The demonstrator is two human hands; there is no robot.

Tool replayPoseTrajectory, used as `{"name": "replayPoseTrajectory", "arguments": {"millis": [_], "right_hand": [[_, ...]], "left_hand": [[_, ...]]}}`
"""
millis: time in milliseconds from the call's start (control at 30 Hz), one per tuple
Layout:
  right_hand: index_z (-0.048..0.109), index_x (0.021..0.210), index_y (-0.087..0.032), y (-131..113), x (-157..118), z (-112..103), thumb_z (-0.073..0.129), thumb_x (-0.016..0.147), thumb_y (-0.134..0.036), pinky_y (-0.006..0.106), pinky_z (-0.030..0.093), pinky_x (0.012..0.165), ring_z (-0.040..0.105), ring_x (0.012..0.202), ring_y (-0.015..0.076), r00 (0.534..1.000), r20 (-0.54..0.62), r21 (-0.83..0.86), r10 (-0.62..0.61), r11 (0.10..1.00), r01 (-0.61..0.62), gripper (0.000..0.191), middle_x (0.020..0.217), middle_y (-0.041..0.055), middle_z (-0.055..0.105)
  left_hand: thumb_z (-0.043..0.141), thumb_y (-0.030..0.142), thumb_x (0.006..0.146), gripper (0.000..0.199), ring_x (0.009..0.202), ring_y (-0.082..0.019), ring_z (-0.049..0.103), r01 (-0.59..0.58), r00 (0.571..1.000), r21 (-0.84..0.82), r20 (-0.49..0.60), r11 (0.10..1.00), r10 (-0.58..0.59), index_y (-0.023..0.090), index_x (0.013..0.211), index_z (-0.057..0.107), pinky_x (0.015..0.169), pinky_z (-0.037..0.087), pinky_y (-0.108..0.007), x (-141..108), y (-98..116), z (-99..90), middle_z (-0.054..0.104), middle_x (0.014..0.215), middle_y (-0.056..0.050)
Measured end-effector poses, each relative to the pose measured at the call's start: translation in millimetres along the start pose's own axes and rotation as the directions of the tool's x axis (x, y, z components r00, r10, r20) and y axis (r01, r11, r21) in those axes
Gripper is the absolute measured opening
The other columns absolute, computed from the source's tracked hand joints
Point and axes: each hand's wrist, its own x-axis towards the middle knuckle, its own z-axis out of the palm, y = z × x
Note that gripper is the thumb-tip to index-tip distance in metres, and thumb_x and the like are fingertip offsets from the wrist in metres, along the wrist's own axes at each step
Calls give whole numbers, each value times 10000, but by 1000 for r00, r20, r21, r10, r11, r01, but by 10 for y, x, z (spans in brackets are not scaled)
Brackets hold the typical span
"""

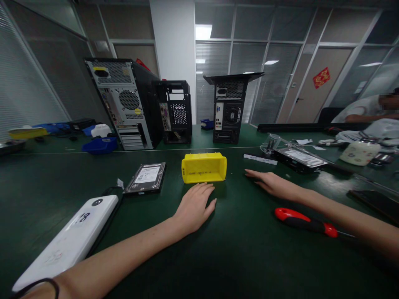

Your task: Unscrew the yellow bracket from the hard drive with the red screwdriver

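My left hand (pixel 195 206) rests palm down on the green table, fingers stretched out and holding nothing. Its fingertips lie just in front of a yellow plastic bin (pixel 204 157) with a few tiny dark bits inside, possibly screws. Whether they touch the bin I cannot tell. On the right, my right hand (pixel 274 184) is flat with its fingers extended, also holding nothing. Near its forearm lies a red and black screwdriver (pixel 305 222), its shaft partly hidden by the arm. A hard drive (pixel 147 178) with a white label sits to the left of the bin.
Three computer cases, a large one (pixel 124 99), an open frame (pixel 174 112) and another (pixel 229 108), stand behind. A white power bank (pixel 71 236) lies at left. Another drive (pixel 299 160) and a jar (pixel 359 151) are at right. A person sits at far right.
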Motion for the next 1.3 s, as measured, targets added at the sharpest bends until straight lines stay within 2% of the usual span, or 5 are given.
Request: {"name": "replayPoseTrajectory", "arguments": {"millis": [333,567,867,1033,1300], "right_hand": [[463,1339,-96,143,-183,-178,370,911,-217,412,431,1021,545,1195,230,991,-63,-47,114,992,-117,454,1315,146,552],[475,1345,-152,-159,-432,-168,377,888,-121,400,451,1002,562,1180,214,997,21,-197,73,978,-67,468,1327,122,548],[597,1213,-103,-234,-317,-201,394,848,-11,373,521,886,640,1058,234,999,34,-364,29,931,-15,427,1193,150,640],[648,1121,-104,-389,-141,-287,434,853,-28,356,549,783,686,948,244,1000,-17,-368,-13,930,5,351,1083,151,692],[634,1065,-151,-1233,711,-111,456,913,-147,268,499,710,668,952,187,979,6,-343,-203,919,193,234,1062,108,693]], "left_hand": [[392,364,938,432,1280,-230,455,-4,1000,-11,0,1000,4,153,1299,504,1070,377,-459,-6,10,-16,520,1359,-92],[390,378,939,436,1271,-222,466,-15,1000,-25,-15,1000,15,163,1302,501,1068,382,-443,-8,-13,7,528,1352,-85],[398,348,938,434,1274,-216,461,-18,1000,-6,-5,1000,18,134,1300,504,1079,371,-431,-1,21,-24,529,1349,-97],[403,349,930,426,1263,-231,474,-30,999,-2,-26,1000,30,152,1292,509,1063,384,-456,13,-6,18,531,1347,-97],[419,308,915,390,1208,-222,529,-56,995,40,-85,998,59,162,1258,535,1049,403,-430,21,-2,43,578,1297,-88]]}}
